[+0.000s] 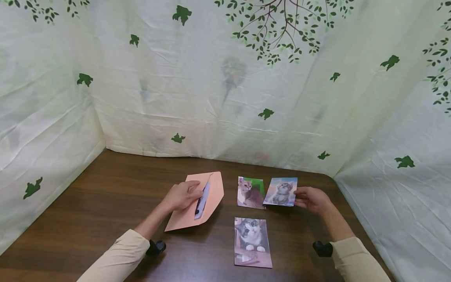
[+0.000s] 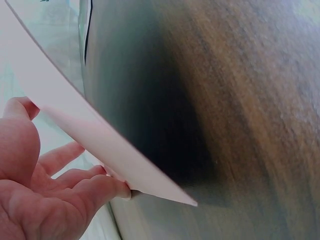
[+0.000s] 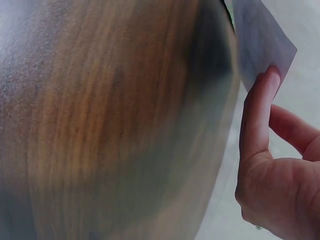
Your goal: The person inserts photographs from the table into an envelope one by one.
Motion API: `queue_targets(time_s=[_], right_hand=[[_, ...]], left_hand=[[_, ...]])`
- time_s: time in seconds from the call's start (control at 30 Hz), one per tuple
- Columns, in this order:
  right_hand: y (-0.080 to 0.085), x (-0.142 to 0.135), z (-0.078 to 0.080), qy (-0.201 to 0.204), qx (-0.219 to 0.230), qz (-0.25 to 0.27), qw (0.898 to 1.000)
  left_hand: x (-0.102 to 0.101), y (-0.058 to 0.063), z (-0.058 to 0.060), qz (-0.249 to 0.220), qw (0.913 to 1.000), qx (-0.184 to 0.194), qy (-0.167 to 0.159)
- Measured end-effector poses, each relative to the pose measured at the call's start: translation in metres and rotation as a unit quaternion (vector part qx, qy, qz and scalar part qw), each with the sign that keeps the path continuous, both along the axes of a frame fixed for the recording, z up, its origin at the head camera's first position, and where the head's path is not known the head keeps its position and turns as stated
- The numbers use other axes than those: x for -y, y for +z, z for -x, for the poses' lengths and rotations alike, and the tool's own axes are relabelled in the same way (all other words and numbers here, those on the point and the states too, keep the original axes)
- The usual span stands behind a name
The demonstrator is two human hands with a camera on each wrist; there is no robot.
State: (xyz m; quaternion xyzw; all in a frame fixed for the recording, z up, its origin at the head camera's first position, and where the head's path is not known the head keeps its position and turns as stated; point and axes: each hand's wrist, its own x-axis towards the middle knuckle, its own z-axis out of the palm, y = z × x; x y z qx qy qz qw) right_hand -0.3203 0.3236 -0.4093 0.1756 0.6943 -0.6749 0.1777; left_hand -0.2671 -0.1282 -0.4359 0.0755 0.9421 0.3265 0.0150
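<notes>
My left hand [image 1: 182, 196] grips a pink envelope [image 1: 213, 204] by its left side, thumb across the top face and fingers underneath. The envelope's flap is open to the right, and part of a picture card [image 1: 199, 207] shows in its mouth. In the left wrist view the envelope [image 2: 100, 135] is tilted above the table. My right hand [image 1: 313, 199] pinches the right edge of a photo of a fluffy kitten [image 1: 280, 192]. The right wrist view shows this photo's pale back [image 3: 260, 42]. Its left corner overlaps a cat photo with a green background [image 1: 251, 194].
Nearer me, a photo of a grey-and-white kitten [image 1: 251, 243] lies on the brown wooden table [image 1: 116, 203]. A pale curtain [image 1: 197, 98] printed with leaves hangs behind the table and along both sides. Each wrist carries a black device [image 1: 322, 248].
</notes>
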Motion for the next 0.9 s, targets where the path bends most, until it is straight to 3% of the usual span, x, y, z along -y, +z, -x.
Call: queue_targets(time_s=[0.9], right_hand=[[0.036, 0.053, 0.0, 0.09, -0.056, -0.027, 0.994]], left_hand=[[0.0, 0.001, -0.001, 0.001, 1.0, 0.003, 0.0]])
